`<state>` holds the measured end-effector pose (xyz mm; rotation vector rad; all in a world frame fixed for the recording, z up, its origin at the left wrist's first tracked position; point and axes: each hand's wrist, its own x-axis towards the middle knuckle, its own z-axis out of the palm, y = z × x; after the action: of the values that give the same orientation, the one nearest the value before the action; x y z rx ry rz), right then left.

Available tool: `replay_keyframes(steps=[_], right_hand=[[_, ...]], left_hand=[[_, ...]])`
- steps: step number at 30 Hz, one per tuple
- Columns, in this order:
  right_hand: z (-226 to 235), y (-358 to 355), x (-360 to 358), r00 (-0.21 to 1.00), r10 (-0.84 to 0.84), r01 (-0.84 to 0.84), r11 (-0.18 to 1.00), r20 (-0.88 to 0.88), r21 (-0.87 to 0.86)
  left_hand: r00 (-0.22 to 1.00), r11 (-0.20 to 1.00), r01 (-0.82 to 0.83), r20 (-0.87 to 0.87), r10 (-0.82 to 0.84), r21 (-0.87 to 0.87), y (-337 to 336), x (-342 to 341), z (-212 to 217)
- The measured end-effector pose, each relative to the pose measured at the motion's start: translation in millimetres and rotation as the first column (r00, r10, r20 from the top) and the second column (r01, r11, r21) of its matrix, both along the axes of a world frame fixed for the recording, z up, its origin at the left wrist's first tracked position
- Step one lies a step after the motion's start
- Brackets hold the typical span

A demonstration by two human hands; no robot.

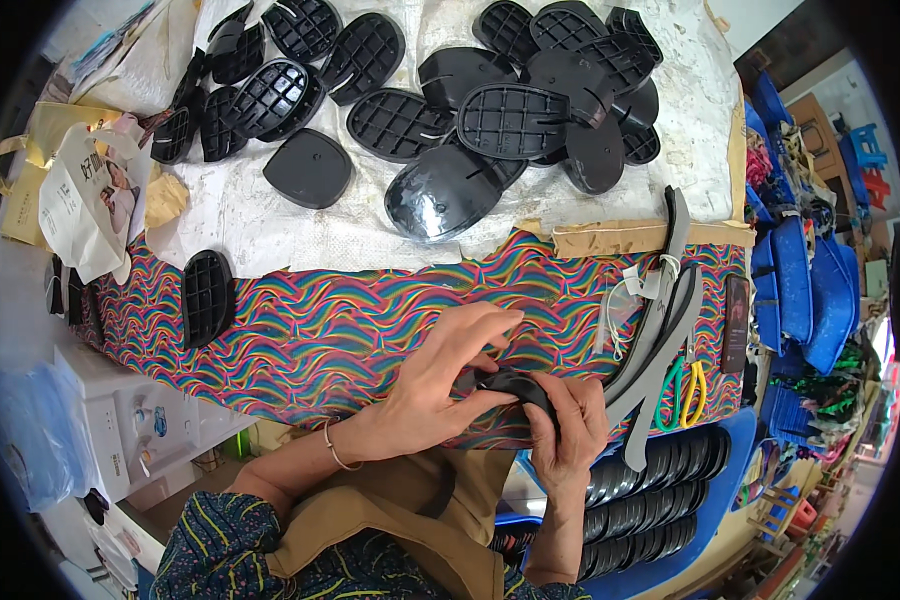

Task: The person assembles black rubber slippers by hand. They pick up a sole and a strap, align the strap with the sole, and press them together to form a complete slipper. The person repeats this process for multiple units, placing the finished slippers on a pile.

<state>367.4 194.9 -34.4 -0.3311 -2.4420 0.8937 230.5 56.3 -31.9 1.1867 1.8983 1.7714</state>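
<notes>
Over the near edge of the table, my right hand (pixel 570 425) grips a black moulded piece (pixel 520 386), its thumb and fingers closed on the right end. My left hand (pixel 440 375) pinches the other end with its thumb below, while its upper fingers reach forward over it. Both hands partly hide the piece, so its full shape cannot be made out. Beyond them lies a pile of black rounded pieces (pixel 513 122) with gridded undersides, some smooth side up. One more gridded piece (pixel 208 300) rests alone on the left of the patterned cloth (pixel 340 335).
Right of my hands lie grey straps (pixel 660 330) tied in a bundle, scissors with yellow and green handles (pixel 693 395), and a dark phone (pixel 735 322). Below is a blue tray (pixel 735 455) of black parts in rows. Paper bags (pixel 90 200) stand at far left.
</notes>
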Motion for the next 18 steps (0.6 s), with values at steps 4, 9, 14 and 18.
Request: replay_keyframes(steps=[4, 9, 14, 18], right_hand=[[0, 3, -2, 1.0, 0.0, 0.0, 1.0, -0.005, -0.011], [-5, 2, -1, 0.999, 0.001, -0.002, 1.0, -0.036, -0.008], [-5, -1, 0, 0.998, -0.039, 0.038, 0.999, -0.039, -0.03], [-5, -1, -3, 0.998, -0.061, 0.059, 0.997, -0.031, -0.042]], left_hand=[[0.989, 0.998, -0.053, -0.139, 0.055, 0.019, 1, 3, -6], [0.961, 0.998, 0.03, -0.272, -0.044, -0.056, 3, 2, -12], [0.894, 0.998, -0.029, -0.448, 0.0, -0.058, 9, -3, -8], [0.851, 0.992, -0.075, -0.524, 0.011, -0.101, 6, -5, -15]])
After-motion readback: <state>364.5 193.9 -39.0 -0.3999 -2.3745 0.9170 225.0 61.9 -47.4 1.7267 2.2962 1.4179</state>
